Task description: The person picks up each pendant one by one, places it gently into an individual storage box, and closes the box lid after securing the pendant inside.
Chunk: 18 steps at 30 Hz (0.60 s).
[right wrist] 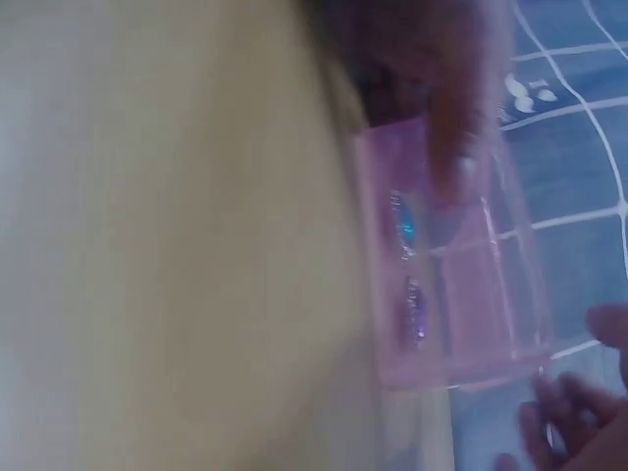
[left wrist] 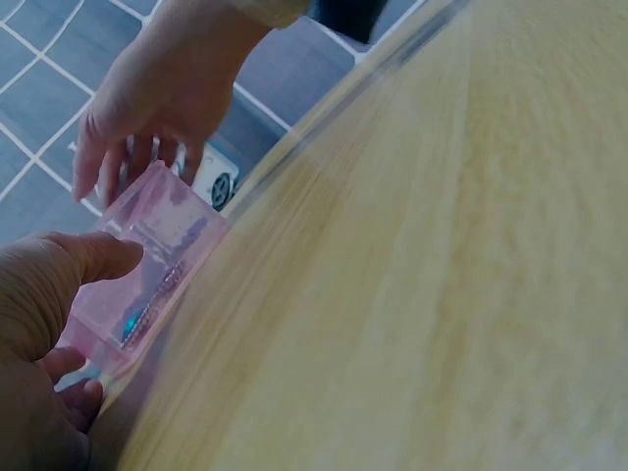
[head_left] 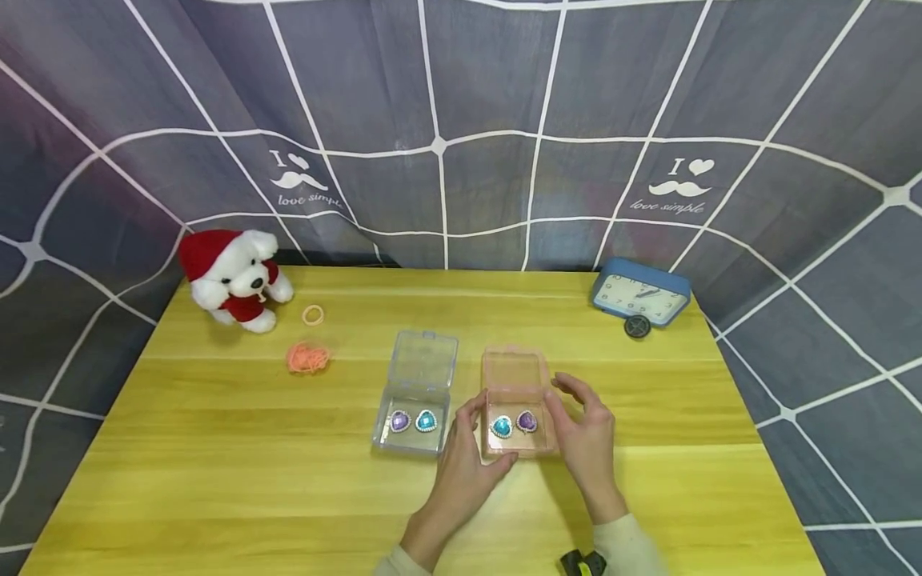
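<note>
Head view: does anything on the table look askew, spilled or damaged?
Nothing stands out. The pink box and clear box sit open and upright, each with two gems inside. The clock lies flat on its back by the far edge.

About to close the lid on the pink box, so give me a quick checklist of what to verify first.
1. Pink box lid stands open: ok.
2. Teal gem and purple gem lie inside the base: ok.
3. Left hand steadies the box's left side, thumb at the front: ok.
4. Right hand beside the box, fingers relaxed: ok.
5. Gems clear of the rim: cannot tell.
6. Clear box stands apart to the left: ok.
</note>
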Each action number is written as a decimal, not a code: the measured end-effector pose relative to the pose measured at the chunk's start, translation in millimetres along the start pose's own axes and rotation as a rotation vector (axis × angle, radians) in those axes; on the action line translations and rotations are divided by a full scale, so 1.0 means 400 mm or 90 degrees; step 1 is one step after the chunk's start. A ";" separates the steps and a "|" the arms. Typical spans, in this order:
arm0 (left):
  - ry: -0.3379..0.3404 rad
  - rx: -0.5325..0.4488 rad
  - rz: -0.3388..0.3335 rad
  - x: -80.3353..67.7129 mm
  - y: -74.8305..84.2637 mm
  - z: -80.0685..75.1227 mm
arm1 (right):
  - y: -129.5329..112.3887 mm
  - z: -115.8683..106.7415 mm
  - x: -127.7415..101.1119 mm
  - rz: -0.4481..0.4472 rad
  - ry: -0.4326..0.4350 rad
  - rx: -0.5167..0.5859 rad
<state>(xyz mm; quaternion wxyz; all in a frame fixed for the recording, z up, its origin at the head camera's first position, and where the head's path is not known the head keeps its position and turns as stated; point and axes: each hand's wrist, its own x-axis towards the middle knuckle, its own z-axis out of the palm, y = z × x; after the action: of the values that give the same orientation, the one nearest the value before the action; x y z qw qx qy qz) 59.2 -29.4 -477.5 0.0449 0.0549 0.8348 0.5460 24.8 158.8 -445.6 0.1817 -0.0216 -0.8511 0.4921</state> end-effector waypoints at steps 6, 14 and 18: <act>0.003 -0.001 -0.009 0.005 0.002 0.003 | 0.003 0.008 0.058 0.259 -0.072 0.111; 0.004 -0.001 -0.019 0.000 0.003 0.004 | -0.005 0.028 0.083 0.357 -0.049 0.246; 0.006 0.002 -0.014 -0.001 0.002 0.006 | -0.005 0.025 0.083 0.349 -0.012 0.306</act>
<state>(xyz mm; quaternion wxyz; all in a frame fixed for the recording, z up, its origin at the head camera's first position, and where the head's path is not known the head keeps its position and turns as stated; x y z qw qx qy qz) 59.7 -27.1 -477.8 0.0467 0.0428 0.8364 0.5444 -9.3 156.7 -438.9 0.0351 -0.2009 -0.6755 0.7086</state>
